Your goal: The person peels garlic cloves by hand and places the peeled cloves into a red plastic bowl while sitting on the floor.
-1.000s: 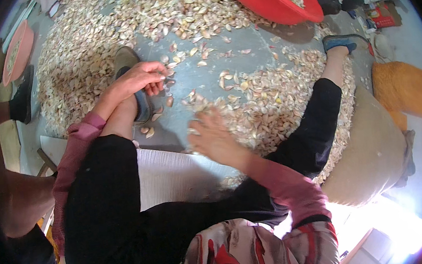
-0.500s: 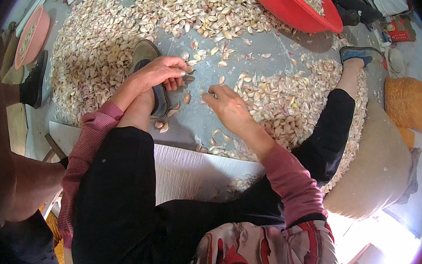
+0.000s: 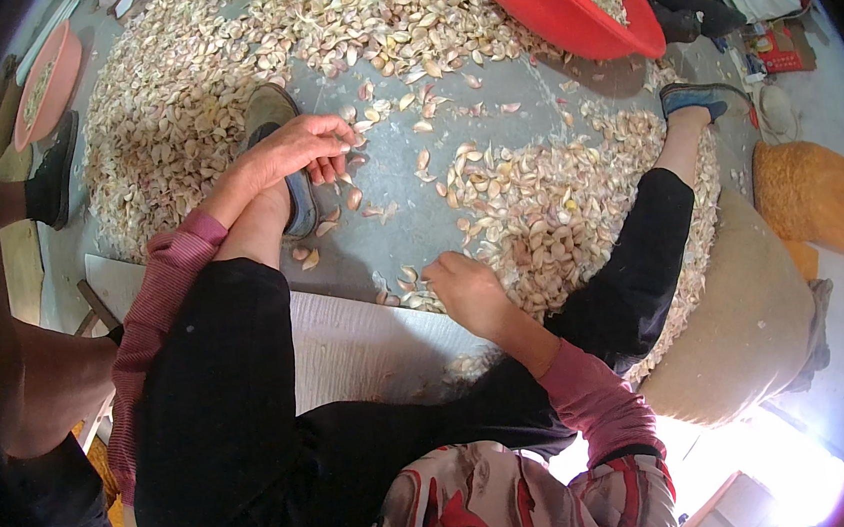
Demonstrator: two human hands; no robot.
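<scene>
Heaped pale, papery garlic cloves (image 3: 543,208), axes mixed, lie past the flat white board's far edge (image 3: 352,320), right of the nearer, curled right hand (image 3: 467,290), left hand (image 3: 300,152) loosely bent, grasps unclear.

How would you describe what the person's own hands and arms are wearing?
The left hand and right hand wear no gloves. The left sleeve and right sleeve are dusky pink, finely textured, ending short of the wrists. A dark band edges the patterned red-and-grey garment above the right sleeve.
</scene>
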